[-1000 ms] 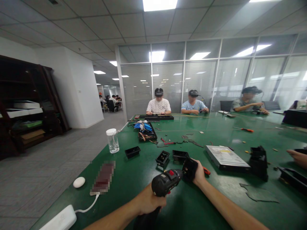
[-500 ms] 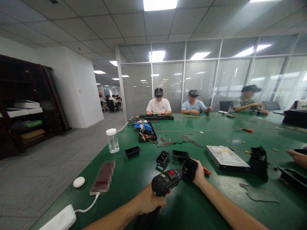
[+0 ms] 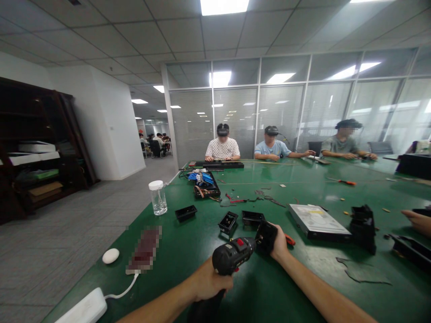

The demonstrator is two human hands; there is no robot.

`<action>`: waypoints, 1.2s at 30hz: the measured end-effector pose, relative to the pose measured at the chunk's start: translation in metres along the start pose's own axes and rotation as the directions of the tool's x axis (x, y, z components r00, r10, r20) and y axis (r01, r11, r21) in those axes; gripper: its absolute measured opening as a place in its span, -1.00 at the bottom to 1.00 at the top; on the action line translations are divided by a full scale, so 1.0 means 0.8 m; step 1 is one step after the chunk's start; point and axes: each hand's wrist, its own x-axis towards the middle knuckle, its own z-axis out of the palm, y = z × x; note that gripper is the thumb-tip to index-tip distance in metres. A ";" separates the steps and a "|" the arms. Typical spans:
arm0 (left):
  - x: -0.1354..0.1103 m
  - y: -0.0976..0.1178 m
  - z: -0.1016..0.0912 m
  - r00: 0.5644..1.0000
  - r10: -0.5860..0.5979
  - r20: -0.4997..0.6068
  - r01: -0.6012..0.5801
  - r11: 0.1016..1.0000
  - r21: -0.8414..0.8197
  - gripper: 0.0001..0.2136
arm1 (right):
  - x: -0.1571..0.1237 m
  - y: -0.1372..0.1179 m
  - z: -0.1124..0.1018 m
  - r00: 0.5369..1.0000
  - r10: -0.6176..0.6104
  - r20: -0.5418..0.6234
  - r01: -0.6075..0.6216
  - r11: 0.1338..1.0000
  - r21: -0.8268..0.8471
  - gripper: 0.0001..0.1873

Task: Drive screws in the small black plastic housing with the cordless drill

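Observation:
My left hand [image 3: 213, 281] is wrapped round the grip of a black cordless drill [image 3: 231, 255] with a red switch on top. The drill points right, its tip meeting a small black plastic housing [image 3: 266, 237]. That housing is held up in my right hand [image 3: 279, 242], its open side partly facing me; how the tip sits in it is too small to tell. Just behind are more black housings: one [image 3: 228, 223] with metal bits inside, another [image 3: 253, 218] beside it, and a third [image 3: 186, 213] farther left. An orange-red handled tool [image 3: 290, 240] lies past my right hand, partly hidden.
On the green table [image 3: 175, 251] are a clear jar [image 3: 158, 198], a phone [image 3: 145, 249] on a white cable, a power strip [image 3: 84, 307], a disc drive [image 3: 318, 220] and black parts [image 3: 363, 229]. Several people sit across. Another person's hand [image 3: 417, 220] is at right.
My hands, the drill and the housing have hardly moved. Across the table, the person in light blue has stretched an arm out to the right, and the person at far right has lowered a hand.

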 end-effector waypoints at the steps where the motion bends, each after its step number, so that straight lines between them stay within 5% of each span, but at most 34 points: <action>1: 0.001 -0.002 0.000 1.000 -0.002 0.000 0.002 1.000 0.002 -0.87 | 0.000 0.000 0.000 1.000 0.003 0.001 -0.003 1.000 -0.002 -0.92; 36: -0.002 0.008 0.001 1.000 -0.030 0.000 0.030 0.999 0.015 -0.88 | 0.003 0.002 -0.003 1.000 -0.001 0.000 0.001 0.999 -0.038 -0.87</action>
